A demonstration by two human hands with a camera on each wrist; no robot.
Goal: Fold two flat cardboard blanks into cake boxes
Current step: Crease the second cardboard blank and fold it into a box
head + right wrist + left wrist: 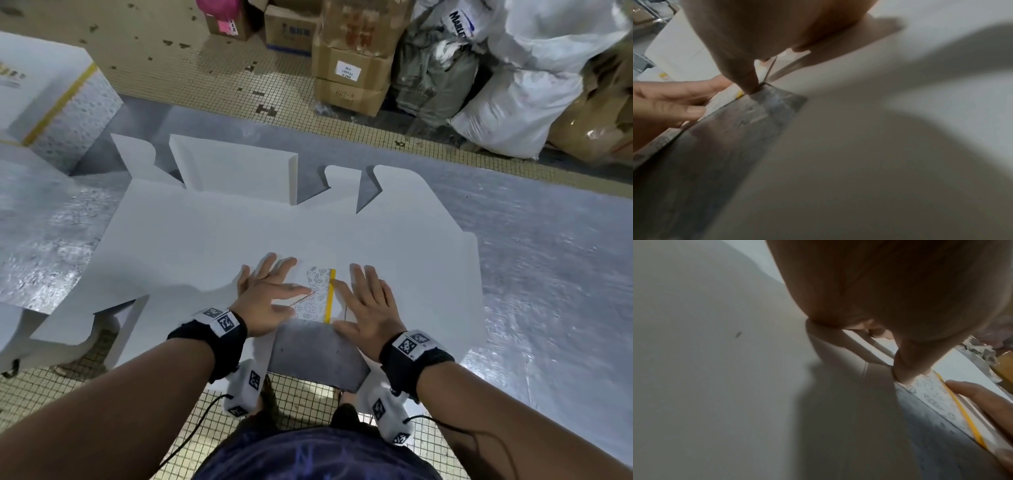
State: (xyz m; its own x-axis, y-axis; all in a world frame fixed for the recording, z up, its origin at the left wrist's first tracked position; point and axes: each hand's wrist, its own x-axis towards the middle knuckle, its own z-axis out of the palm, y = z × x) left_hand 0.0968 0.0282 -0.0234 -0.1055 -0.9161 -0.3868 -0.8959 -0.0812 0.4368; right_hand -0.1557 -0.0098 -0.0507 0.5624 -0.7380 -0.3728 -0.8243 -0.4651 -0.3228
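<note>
With my left hand [270,301] and right hand [368,305] flat (fingers spread, gripping nothing), I should press the patterned flap [317,296] evenly along its crease into the cardboard blank [205,240].

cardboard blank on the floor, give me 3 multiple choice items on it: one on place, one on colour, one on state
1. Where do both hands press?
A. near edge flap
B. far edge flap
C. the assembled box

2. What colour is the stripe on the folded-in flap?
A. red
B. yellow
C. blue

3. How does the far flap stand?
A. flat
B. torn off
C. raised

Answers:
1 A: the left hand and right hand lie flat on the cardboard blank beside the patterned flap.
2 B: the stripe is yellow.
3 C: the far flap stands up from the sheet.
</note>
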